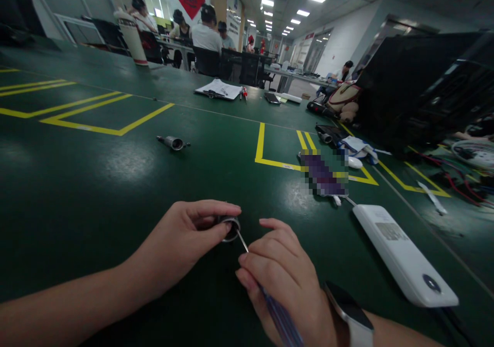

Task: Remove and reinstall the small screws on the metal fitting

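Between the thumb and fingers of my left hand (185, 231) is a small round metal part (232, 233), hollow like a cup, its open end turned towards my right side. My right hand (287, 264), with a watch on the wrist, is closed around a screwdriver (281, 318) that has a clear bluish handle. Its thin shaft reaches into the mouth of the metal part; the tip is hidden inside. Farther off, a similar metal part (174, 142) with a stub at its end lies on its side on the green table (208, 177).
To the right lie a white power bank (401, 254), cabled towards a blurred phone (322, 174), and a white mouse (354, 162). A clipboard with papers (219, 89) and a tall cup (132, 40) stand farther back. A black monitor (428, 84) borders the right. People sit beyond.
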A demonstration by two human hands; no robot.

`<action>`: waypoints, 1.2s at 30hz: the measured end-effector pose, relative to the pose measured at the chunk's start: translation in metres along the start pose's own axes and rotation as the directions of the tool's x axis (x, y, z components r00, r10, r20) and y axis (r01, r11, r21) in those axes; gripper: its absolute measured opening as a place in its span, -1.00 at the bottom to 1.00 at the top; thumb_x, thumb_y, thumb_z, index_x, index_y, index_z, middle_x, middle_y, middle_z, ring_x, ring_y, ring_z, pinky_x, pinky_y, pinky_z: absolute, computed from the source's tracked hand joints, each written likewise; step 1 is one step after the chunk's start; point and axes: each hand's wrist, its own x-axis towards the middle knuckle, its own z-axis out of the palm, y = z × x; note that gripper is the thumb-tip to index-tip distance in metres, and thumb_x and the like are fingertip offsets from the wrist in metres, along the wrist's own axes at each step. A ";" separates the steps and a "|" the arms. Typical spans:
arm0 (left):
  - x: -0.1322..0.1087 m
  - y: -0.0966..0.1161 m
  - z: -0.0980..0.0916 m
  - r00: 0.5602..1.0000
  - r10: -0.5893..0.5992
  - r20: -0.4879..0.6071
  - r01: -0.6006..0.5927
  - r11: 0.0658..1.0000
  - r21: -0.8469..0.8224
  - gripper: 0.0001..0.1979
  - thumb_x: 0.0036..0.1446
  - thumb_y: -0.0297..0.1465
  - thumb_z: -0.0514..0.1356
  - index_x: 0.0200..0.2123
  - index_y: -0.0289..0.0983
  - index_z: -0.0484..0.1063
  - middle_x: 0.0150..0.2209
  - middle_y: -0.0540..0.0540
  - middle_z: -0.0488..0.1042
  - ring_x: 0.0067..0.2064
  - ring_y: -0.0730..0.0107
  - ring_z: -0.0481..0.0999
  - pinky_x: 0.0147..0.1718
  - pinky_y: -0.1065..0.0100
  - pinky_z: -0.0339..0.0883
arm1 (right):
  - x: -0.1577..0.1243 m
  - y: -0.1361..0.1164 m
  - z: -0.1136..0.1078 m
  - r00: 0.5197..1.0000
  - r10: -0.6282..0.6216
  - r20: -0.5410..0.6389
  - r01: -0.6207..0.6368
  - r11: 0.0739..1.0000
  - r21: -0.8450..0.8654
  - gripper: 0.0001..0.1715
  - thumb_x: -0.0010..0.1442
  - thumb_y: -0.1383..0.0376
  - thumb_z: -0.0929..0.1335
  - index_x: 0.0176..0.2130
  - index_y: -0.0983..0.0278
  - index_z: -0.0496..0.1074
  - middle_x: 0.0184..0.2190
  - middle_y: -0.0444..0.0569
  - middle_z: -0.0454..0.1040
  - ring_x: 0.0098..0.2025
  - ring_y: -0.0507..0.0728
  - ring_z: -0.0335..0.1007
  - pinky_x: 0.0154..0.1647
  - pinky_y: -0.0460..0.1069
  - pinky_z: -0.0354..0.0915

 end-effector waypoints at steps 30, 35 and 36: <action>0.000 0.008 0.001 0.999 -0.050 -0.020 0.049 0.998 -0.025 -0.77 -0.11 -0.42 0.25 -0.30 -0.20 0.57 -0.29 -0.03 0.61 -0.24 0.28 0.58 -0.23 0.36 0.47 | 0.001 -0.003 -0.001 0.998 0.060 0.001 -0.060 0.995 0.086 -0.88 0.18 0.42 0.27 -0.36 0.30 0.39 -0.50 -0.08 0.47 -0.43 0.04 0.39 0.03 0.14 0.27; 0.000 0.008 -0.004 0.997 -0.075 -0.003 0.075 0.997 0.030 -0.78 -0.14 -0.41 0.26 -0.32 -0.22 0.57 -0.25 -0.06 0.60 -0.20 0.22 0.56 -0.25 0.31 0.48 | -0.001 0.009 0.001 0.825 0.563 -0.052 -0.479 0.745 0.465 -0.73 0.22 0.31 0.24 -0.50 0.26 0.35 -0.60 -0.17 0.35 -0.51 0.00 0.33 -0.14 0.08 0.34; 0.000 0.008 -0.005 0.996 -0.085 0.001 0.085 0.995 0.044 -0.77 -0.14 -0.41 0.26 -0.31 -0.21 0.57 -0.24 -0.06 0.60 -0.19 0.21 0.56 -0.25 0.30 0.48 | -0.002 0.012 0.002 0.767 0.641 -0.037 -0.533 0.668 0.520 -0.74 0.21 0.27 0.26 -0.50 0.26 0.35 -0.63 -0.19 0.33 -0.55 -0.01 0.30 -0.22 0.05 0.36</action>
